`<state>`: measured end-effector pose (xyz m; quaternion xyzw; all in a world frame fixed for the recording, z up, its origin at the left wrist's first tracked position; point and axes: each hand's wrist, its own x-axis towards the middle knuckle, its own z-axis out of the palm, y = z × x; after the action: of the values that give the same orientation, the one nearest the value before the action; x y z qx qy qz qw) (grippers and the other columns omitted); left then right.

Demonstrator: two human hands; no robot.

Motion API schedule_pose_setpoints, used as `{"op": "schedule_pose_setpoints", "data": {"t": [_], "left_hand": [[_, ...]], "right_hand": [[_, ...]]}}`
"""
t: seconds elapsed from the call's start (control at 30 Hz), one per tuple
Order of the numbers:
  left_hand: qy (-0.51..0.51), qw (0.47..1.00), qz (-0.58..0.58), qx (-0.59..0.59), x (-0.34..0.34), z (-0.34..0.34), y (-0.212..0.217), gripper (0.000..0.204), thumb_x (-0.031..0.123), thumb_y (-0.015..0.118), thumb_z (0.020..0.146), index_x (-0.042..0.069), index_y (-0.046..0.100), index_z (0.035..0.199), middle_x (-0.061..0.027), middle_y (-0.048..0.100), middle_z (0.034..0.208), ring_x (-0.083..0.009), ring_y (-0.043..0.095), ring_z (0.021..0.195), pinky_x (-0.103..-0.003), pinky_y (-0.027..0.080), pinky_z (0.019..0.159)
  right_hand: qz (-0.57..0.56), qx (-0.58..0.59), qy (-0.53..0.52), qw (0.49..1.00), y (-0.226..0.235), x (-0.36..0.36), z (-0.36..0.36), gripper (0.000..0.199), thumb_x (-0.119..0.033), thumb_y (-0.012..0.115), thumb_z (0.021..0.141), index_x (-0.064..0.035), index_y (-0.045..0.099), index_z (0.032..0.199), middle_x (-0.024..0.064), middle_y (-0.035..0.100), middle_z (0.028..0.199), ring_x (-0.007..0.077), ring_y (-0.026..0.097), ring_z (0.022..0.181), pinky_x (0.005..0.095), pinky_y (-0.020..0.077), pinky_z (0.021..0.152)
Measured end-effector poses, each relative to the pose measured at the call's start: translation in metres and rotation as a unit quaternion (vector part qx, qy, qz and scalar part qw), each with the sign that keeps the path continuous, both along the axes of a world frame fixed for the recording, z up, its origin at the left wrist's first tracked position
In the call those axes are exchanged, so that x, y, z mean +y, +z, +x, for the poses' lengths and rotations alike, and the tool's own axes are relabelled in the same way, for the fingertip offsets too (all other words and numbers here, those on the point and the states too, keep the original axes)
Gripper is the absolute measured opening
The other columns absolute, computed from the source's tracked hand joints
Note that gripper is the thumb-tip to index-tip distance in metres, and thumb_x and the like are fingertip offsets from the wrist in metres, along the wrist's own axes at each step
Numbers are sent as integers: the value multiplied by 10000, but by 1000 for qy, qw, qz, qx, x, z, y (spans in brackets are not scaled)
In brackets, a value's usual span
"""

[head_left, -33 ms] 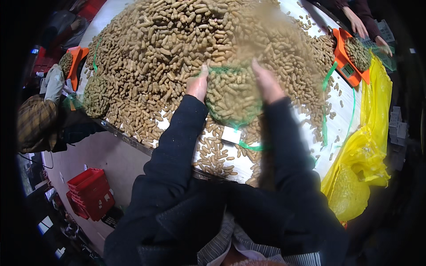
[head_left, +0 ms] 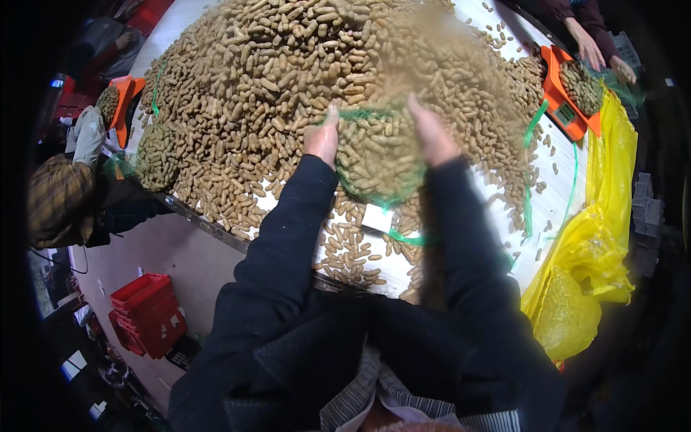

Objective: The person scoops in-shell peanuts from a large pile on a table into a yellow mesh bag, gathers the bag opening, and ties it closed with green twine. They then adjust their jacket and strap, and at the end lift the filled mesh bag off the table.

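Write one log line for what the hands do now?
left hand + right hand: holding green net bag open | peanut pile | orange scale

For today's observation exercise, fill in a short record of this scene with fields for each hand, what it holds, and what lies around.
left hand: grips the left rim of the net bag
right hand: grips the right rim of the net bag
net bag: green mesh, filled with peanuts, held open
peanut pile: large heap across the white table
scales: orange scale far right, another far left
yellow sack: hangs at the table's right edge
red crates: on the floor, left
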<state>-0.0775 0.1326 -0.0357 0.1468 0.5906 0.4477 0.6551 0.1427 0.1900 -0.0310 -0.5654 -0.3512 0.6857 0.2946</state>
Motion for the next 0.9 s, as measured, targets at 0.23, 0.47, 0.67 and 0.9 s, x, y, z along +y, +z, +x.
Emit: {"op": "schedule_pose_setpoints", "data": {"t": [0.23, 0.47, 0.67, 0.9], "left_hand": [[-20, 996, 73, -45, 8, 12, 10, 524, 251, 500, 989, 5, 443, 1448, -158, 495, 1441, -216, 480, 1312, -330, 378, 1089], [-57, 988, 79, -122, 8, 15, 33, 438, 237, 581, 956, -81, 572, 1257, -170, 627, 1247, -214, 603, 1130, -325, 468, 991], [-131, 967, 207, -75, -20, 31, 95, 441, 54, 553, 859, -45, 530, 1288, -139, 647, 1177, -204, 660, 1012, -308, 547, 866], [-297, 897, 327, -3, -59, 6, 132, 802, 105, 653, 659, -47, 442, 1417, -142, 579, 1296, -234, 550, 1205, -346, 391, 1087]], "right_hand": [[16, 25, 21, 999, 18, -4, -6, 886, -571, 590, 912, 77, 349, 1467, 278, 251, 1566, 342, 225, 1474, 434, 209, 1183], [3, 87, 24, 996, 37, -14, -11, 631, -409, 579, 967, 56, 486, 1384, 198, 528, 1383, 243, 487, 1288, 342, 334, 1108], [238, 80, 54, 966, 85, -43, -5, 399, -231, 571, 969, 42, 593, 1259, 89, 658, 1181, 144, 608, 1038, 263, 461, 928], [328, 106, 41, 938, 96, -90, 13, 494, -99, 557, 891, 19, 525, 1370, 148, 594, 1307, 205, 545, 1211, 319, 434, 1024]]}}
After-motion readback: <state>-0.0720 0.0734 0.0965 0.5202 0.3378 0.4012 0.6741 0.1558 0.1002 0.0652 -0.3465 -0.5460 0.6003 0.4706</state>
